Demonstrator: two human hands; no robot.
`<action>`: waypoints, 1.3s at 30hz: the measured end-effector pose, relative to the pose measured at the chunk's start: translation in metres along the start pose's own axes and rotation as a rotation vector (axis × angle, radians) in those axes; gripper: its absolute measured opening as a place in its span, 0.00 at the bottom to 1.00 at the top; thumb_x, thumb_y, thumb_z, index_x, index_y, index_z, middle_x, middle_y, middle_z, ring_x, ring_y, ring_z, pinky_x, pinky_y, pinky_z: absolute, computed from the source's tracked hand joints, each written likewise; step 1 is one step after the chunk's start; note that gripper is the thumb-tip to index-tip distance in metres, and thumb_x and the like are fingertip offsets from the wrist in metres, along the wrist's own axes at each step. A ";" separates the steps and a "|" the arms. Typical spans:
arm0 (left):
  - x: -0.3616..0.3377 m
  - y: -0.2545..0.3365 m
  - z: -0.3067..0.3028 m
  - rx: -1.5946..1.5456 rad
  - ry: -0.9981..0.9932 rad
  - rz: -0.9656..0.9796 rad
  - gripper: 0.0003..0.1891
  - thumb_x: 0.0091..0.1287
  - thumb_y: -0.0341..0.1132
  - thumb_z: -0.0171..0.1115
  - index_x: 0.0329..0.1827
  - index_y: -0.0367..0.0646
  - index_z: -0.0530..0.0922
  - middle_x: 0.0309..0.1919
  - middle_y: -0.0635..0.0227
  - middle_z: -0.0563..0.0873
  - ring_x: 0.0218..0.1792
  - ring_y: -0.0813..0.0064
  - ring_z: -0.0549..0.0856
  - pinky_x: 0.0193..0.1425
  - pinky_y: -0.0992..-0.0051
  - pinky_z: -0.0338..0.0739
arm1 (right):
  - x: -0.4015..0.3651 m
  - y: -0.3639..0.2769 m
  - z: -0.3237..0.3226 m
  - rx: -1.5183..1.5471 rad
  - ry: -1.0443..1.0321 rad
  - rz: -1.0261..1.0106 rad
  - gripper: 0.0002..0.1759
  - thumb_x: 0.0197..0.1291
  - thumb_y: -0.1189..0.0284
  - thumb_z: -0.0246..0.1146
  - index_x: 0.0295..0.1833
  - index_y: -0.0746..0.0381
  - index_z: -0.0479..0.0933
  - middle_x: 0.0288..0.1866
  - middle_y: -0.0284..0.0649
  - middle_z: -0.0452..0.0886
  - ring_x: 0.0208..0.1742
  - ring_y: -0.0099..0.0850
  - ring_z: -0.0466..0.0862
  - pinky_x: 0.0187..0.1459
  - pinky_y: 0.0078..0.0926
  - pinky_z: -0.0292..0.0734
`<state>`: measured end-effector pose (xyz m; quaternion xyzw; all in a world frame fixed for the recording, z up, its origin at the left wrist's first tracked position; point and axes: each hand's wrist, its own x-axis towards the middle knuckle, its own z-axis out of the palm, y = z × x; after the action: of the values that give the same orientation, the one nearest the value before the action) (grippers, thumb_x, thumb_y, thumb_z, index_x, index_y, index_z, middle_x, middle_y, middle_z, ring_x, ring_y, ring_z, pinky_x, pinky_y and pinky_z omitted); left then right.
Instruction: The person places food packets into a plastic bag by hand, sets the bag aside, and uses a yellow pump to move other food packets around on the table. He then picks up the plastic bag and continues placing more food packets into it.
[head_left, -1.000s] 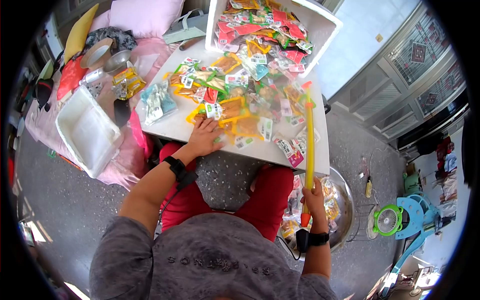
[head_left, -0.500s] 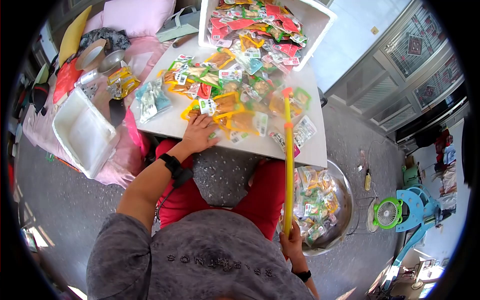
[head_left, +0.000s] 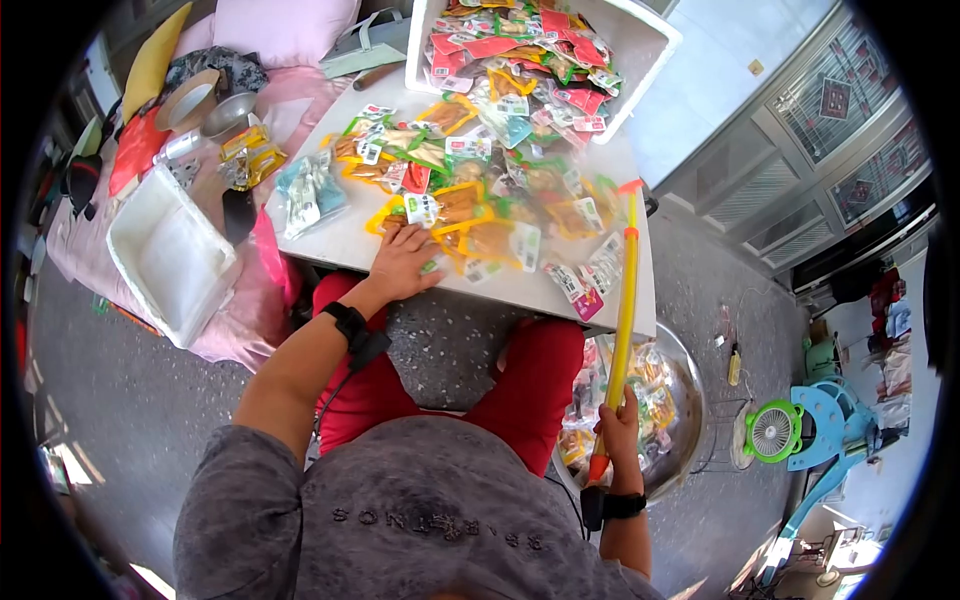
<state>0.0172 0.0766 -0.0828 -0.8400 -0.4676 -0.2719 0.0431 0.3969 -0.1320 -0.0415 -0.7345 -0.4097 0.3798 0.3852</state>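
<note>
My left hand (head_left: 403, 262) rests at the table's near edge, fingers spread, touching yellow-edged clear food packets (head_left: 462, 205). My right hand (head_left: 619, 425) is wrapped round the lower part of a long yellow stick (head_left: 626, 300) with orange bands and an orange crosspiece at its far end. The stick stretches along the table's right edge, its tip beside blurred packets (head_left: 575, 217). Next to it lies a white and magenta packet (head_left: 575, 290). Below the table corner, partly behind my right hand, a round metal basin (head_left: 692, 400) holds several packets.
A white foam box (head_left: 655, 55) full of packets lies tilted at the back of the white table (head_left: 330, 232). On the pink-covered bed at left are another white foam box (head_left: 170, 265) and metal bowls (head_left: 228, 115). A green fan (head_left: 775, 428) stands at right.
The stick has swung right, from over the packets to the table's right edge. My right hand has moved up and right with it. My left hand stays in place.
</note>
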 end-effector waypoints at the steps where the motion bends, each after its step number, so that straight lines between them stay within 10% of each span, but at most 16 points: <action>1: 0.000 0.000 0.000 0.006 -0.002 -0.001 0.21 0.50 0.49 0.57 0.45 0.49 0.74 0.49 0.63 0.71 0.56 0.63 0.64 0.59 0.60 0.53 | -0.002 0.004 0.001 -0.004 -0.017 -0.002 0.32 0.51 0.78 0.52 0.62 0.62 0.49 0.21 0.35 0.69 0.16 0.21 0.70 0.19 0.18 0.67; 16: 0.003 0.001 -0.002 0.026 0.035 0.045 0.21 0.49 0.49 0.58 0.44 0.48 0.74 0.47 0.63 0.72 0.54 0.63 0.66 0.58 0.62 0.55 | -0.092 0.061 0.018 0.133 -0.080 -0.203 0.33 0.52 0.79 0.55 0.62 0.65 0.49 0.31 0.36 0.71 0.23 0.19 0.71 0.23 0.15 0.67; 27: 0.001 0.003 -0.004 0.020 0.015 0.015 0.21 0.49 0.48 0.57 0.44 0.48 0.74 0.47 0.63 0.72 0.55 0.63 0.65 0.58 0.62 0.55 | 0.017 -0.017 0.007 0.011 -0.076 -0.046 0.32 0.50 0.78 0.54 0.62 0.63 0.50 0.26 0.36 0.71 0.19 0.21 0.71 0.20 0.16 0.68; 39: 0.000 0.003 -0.003 0.020 0.046 0.033 0.21 0.49 0.48 0.58 0.44 0.48 0.74 0.46 0.64 0.72 0.54 0.64 0.66 0.57 0.62 0.55 | -0.080 0.013 0.004 0.062 -0.150 0.039 0.34 0.51 0.79 0.55 0.63 0.63 0.49 0.25 0.36 0.71 0.20 0.19 0.71 0.21 0.15 0.68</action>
<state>0.0183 0.0742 -0.0795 -0.8407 -0.4553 -0.2856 0.0670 0.3679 -0.2070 -0.0352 -0.6997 -0.4112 0.4534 0.3685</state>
